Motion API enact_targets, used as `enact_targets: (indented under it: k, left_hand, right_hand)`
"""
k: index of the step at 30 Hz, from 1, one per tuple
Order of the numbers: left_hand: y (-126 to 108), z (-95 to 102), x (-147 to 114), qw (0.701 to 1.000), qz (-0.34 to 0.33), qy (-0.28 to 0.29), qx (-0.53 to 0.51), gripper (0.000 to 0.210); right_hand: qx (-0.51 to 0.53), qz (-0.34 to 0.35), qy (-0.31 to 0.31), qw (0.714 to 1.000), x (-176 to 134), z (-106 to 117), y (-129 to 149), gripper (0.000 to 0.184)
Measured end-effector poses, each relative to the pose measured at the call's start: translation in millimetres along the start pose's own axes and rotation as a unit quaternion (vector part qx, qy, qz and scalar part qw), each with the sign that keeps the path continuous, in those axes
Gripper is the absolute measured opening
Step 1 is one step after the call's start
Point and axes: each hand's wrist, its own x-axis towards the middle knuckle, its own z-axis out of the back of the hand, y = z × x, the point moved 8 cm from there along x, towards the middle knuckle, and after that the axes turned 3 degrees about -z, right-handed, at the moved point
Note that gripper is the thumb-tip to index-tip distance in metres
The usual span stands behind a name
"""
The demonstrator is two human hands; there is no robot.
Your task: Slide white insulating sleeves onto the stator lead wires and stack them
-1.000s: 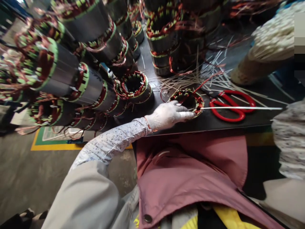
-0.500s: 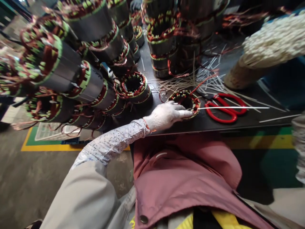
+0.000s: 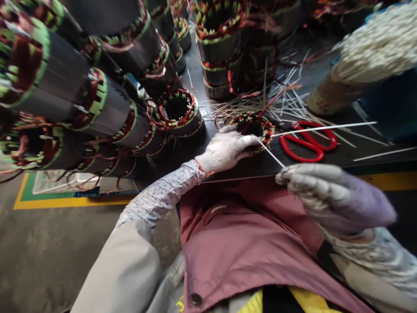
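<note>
In a white knitted glove, my left hand grips the near left rim of a small motor stator with copper windings, its thumb and fingers around the edge. My right hand, also gloved, is closed in a pinch on the end of a thin white cord. That cord runs straight from my left fingertips at the stator rim. A second white length sticks out from the stator to the right, above red-handled scissors, whose blades are partly hidden.
Stacked stators crowd the left, and another stack stands behind. Loose white cords lie scattered beyond the stator. A thick bundle of cords stands at the right beside a blue container. The bench's front edge is close.
My right hand has come in from the right edge and now pinches a cord end. My left hand stays at the stator rim. The view has shifted slightly.
</note>
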Motion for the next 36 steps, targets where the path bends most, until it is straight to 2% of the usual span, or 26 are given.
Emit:
enact_targets:
  k: [3,6,9,11,13,15,19,23,27,31,36]
  left_hand:
    - [1.7,2.7,2.7,1.0,0.01,0.009,-0.014,0.038]
    - [0.8,3.4,2.8,1.0,0.009,0.013,-0.02,0.039]
    - [2.0,3.1,2.2,1.0,0.008,0.003,-0.022,0.039]
    - [3.2,3.1,1.9,1.0,0.006,-0.004,-0.023,0.038]
    - [3.9,2.9,1.9,1.0,0.003,-0.005,-0.022,0.038]
    - [4.5,3.0,2.2,1.0,0.003,-0.005,-0.02,0.038]
    - [6.5,3.1,2.8,1.0,0.008,-0.003,-0.019,0.041]
    - [8.6,0.9,3.4,1.0,0.005,0.007,-0.023,0.042]
    - [9.5,1.1,3.7,1.0,0.008,-0.002,-0.028,0.042]
    - [9.1,2.4,3.1,0.999,0.015,-0.01,-0.029,0.044]
    - [10.2,1.3,3.1,0.999,0.01,0.0,-0.031,0.046]
  right_hand:
    - [-0.004,0.029,0.015,0.999,-15.6,-10.9,18.4,0.022]
    - [-0.019,-0.014,-0.008,1.0,-27.4,-17.0,17.6,0.021]
    - [-0.026,0.02,-0.031,0.999,-36.2,-18.2,21.5,0.026]
    - [-0.014,0.012,-0.002,1.0,-40.9,-23.6,18.2,0.029]
    - [0.003,-0.029,0.035,0.999,-44.5,-30.7,9.2,0.03]
    - [0.012,-0.051,0.043,0.998,-45.5,-35.1,2.1,0.031]
    - [0.003,-0.002,0.023,1.0,-42.7,-35.9,1.6,0.036]
    - [-0.013,-0.01,0.002,1.0,-49.9,-29.0,0.7,0.044]
    - [-0.007,-0.014,-0.001,1.0,-53.3,-36.5,-5.2,0.036]
    - [0.004,-0.012,-0.018,1.0,-41.0,-45.6,-10.8,0.031]
    - [0.006,0.003,-0.006,1.0,-40.6,-37.8,3.6,0.047]
